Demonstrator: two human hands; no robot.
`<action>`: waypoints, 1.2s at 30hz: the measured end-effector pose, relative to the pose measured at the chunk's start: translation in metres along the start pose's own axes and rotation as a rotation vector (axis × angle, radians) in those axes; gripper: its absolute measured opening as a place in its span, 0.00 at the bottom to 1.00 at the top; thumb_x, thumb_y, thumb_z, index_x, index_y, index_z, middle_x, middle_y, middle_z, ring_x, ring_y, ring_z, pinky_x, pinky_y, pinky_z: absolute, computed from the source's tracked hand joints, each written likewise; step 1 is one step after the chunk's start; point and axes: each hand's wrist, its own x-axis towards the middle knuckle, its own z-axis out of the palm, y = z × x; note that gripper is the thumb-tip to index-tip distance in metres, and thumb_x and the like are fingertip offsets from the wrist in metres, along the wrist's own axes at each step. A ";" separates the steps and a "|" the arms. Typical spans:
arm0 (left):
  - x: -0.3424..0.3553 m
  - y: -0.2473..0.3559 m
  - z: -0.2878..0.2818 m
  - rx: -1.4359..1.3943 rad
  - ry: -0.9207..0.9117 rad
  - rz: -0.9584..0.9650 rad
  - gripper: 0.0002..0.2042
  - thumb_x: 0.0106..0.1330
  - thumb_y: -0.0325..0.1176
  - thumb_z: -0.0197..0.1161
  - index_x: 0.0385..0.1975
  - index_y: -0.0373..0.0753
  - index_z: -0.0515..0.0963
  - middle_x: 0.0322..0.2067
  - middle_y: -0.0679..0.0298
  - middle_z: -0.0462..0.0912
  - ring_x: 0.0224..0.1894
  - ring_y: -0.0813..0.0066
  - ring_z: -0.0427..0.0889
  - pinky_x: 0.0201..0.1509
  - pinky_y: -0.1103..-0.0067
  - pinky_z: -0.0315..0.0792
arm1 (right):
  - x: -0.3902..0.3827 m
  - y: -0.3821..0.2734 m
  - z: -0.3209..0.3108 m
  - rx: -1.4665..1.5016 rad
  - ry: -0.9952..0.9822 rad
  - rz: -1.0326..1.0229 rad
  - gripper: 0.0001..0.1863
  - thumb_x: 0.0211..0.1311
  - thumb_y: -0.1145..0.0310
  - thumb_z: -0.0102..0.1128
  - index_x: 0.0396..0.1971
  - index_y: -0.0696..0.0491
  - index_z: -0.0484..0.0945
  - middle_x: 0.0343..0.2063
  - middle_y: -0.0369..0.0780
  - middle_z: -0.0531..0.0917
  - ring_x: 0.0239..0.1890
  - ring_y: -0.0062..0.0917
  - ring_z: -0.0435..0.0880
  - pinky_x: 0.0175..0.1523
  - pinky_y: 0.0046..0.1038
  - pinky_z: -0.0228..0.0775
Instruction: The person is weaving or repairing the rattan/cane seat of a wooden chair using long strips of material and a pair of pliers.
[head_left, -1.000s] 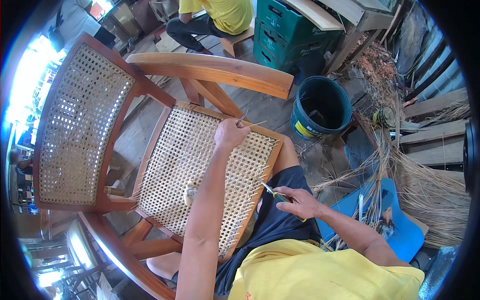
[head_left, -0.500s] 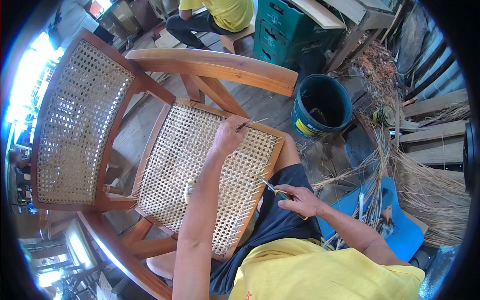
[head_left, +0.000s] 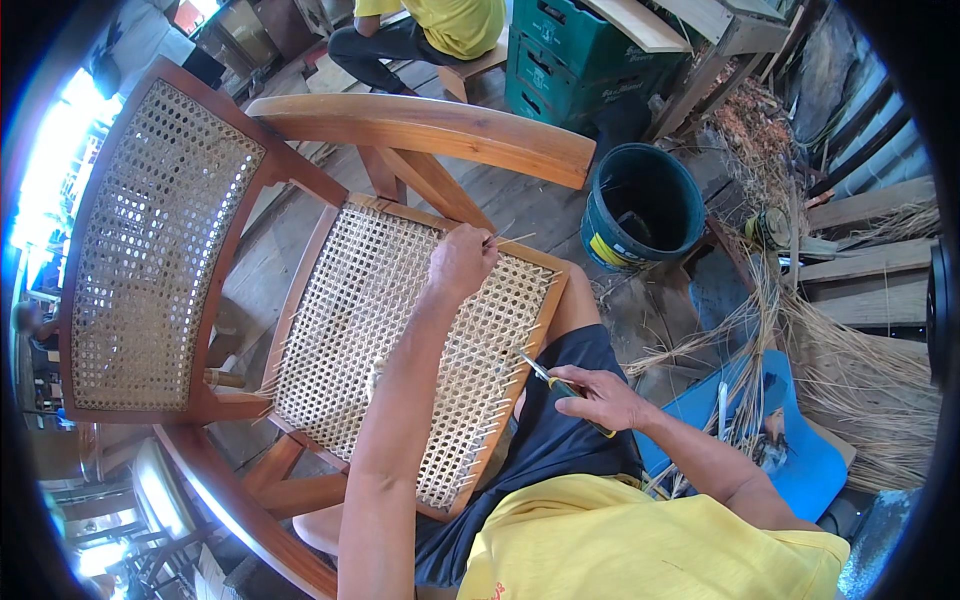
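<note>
A wooden armchair with a woven cane seat (head_left: 345,300) lies tilted across my lap. My left hand (head_left: 462,262) is closed at the seat's far edge, its fingertips pinched around something thin and partly hidden. Short pale strand ends (head_left: 518,239) stick out just beside those fingers. In my right hand (head_left: 602,402) is a pair of long-nose pliers (head_left: 536,368) with green and yellow handles. Their tips point at the seat's right edge, where a row of cane ends (head_left: 500,410) stands out along the wooden frame. A small pale roll-like thing (head_left: 376,375) is partly behind my left forearm.
The chair's arm (head_left: 430,125) curves across the far side, and its cane back (head_left: 165,250) rises at left. A dark green bucket (head_left: 610,215) stands on the floor. Loose cane strands (head_left: 860,390) lie at right by a blue sheet (head_left: 800,480). Green crates (head_left: 545,75) and another person (head_left: 440,35) are beyond.
My left hand has shifted slightly at the seat's far edge, and its wrist has turned a little. The right hand and pliers stay almost still.
</note>
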 end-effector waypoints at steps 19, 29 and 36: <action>0.000 -0.015 0.008 -0.307 0.033 -0.176 0.09 0.59 0.34 0.68 0.35 0.37 0.85 0.29 0.56 0.87 0.31 0.65 0.86 0.39 0.71 0.78 | 0.004 0.001 -0.001 0.087 -0.012 0.020 0.35 0.56 0.46 0.61 0.62 0.49 0.73 0.36 0.42 0.83 0.34 0.27 0.81 0.44 0.30 0.71; 0.011 -0.015 -0.009 -0.389 -0.167 -0.304 0.10 0.56 0.35 0.71 0.35 0.39 0.86 0.27 0.63 0.86 0.29 0.74 0.85 0.39 0.75 0.78 | 0.007 0.009 0.001 0.109 -0.003 -0.007 0.33 0.57 0.49 0.62 0.61 0.49 0.73 0.33 0.40 0.81 0.32 0.26 0.78 0.43 0.28 0.69; 0.015 -0.031 -0.008 -0.314 -0.261 -0.005 0.06 0.65 0.30 0.66 0.40 0.42 0.85 0.33 0.63 0.84 0.36 0.74 0.82 0.43 0.75 0.74 | 0.007 0.006 0.000 0.094 -0.003 -0.019 0.34 0.58 0.48 0.62 0.61 0.51 0.73 0.37 0.41 0.82 0.37 0.27 0.78 0.47 0.28 0.69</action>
